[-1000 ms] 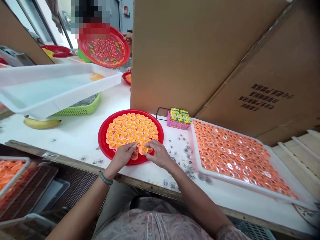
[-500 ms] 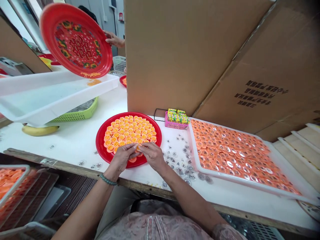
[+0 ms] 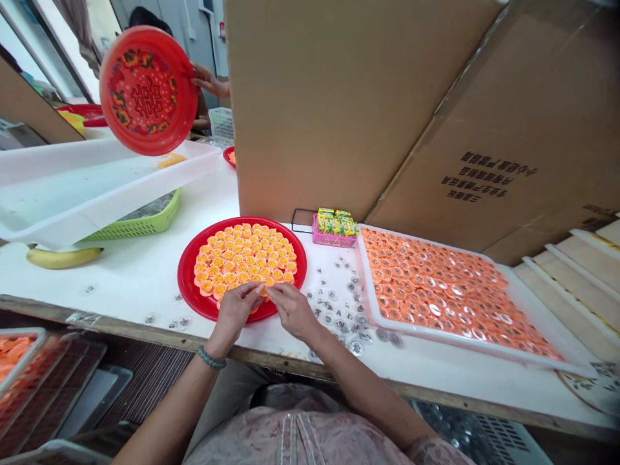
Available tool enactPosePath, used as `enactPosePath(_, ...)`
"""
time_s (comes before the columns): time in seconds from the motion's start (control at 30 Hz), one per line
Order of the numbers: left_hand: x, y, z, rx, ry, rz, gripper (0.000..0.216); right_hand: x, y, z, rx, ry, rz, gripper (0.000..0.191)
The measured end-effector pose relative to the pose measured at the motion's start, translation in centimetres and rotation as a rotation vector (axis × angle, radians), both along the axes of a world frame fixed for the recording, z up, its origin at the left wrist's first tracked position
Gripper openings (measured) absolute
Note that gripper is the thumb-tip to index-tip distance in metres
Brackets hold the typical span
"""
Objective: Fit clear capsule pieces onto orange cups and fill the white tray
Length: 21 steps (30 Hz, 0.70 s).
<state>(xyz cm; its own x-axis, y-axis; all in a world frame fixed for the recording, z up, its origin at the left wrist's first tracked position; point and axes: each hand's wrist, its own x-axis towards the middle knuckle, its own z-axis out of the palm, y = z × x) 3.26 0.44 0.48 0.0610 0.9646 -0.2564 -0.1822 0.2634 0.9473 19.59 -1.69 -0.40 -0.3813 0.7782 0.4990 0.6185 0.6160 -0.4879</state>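
Over the near edge of a red round tray (image 3: 186,284), my left hand (image 3: 237,309) and my right hand (image 3: 294,309) meet, fingertips pinched together. Between them is a small round orange piece (image 3: 264,292), mostly covered by the fingers. The tray bears many similar orange pieces (image 3: 242,255) with yellow-orange centres, laid close together. Just right of my right hand, small clear round plastic pieces (image 3: 356,347) lie scattered on the white tabletop. A green beaded bracelet (image 3: 211,359) circles my left wrist.
A white tray (image 3: 382,321) full of orange pieces with clear covers stands right, beside a pink basket (image 3: 334,240) of yellow-green packets. Cardboard (image 3: 339,110) walls off the back. Left are a banana (image 3: 62,257), a green basket (image 3: 130,227) and a white bin (image 3: 145,210). Another person's hand (image 3: 209,81) holds a red basin (image 3: 150,97).
The red basin in the other person's hand has tilted and swung lower over the white bin. My hands stay pinched together over the tray; the whole view has shifted slightly.
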Motion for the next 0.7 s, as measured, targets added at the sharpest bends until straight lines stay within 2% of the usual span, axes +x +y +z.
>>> enactPosePath(0.1,0.1,-0.2,-0.3,-0.007,-0.034,0.026,0.039,-0.2,-0.7,-0.4,0.028,-0.019,0.003,0.036)
enactPosePath(0.23,0.1,-0.2,-0.4,0.0,-0.023,0.05,0.038,-0.4,-1.2,-0.5,0.012,0.078,-0.034,0.027)
enactPosePath(0.43,1.1,-0.7,0.2,-0.022,-0.08,0.106,0.034,-1.1,-0.5,-0.5,0.009,0.104,-0.116,0.028)
enactPosePath(0.5,1.2,-0.9,0.4,-0.067,-0.165,0.067,0.033,-1.1,-0.4,-0.5,0.006,0.152,-0.126,0.026)
enactPosePath(0.6,0.7,-1.1,0.9,-0.171,-0.328,-0.092,0.027,-0.9,-0.3,0.1,-0.001,0.29,-0.121,0.02)
enactPosePath(0.7,0.0,-1.1,1.2,-0.183,-0.452,-0.209,0.024,-0.7,-0.2,1.1,-0.012,0.364,-0.085,0.015)
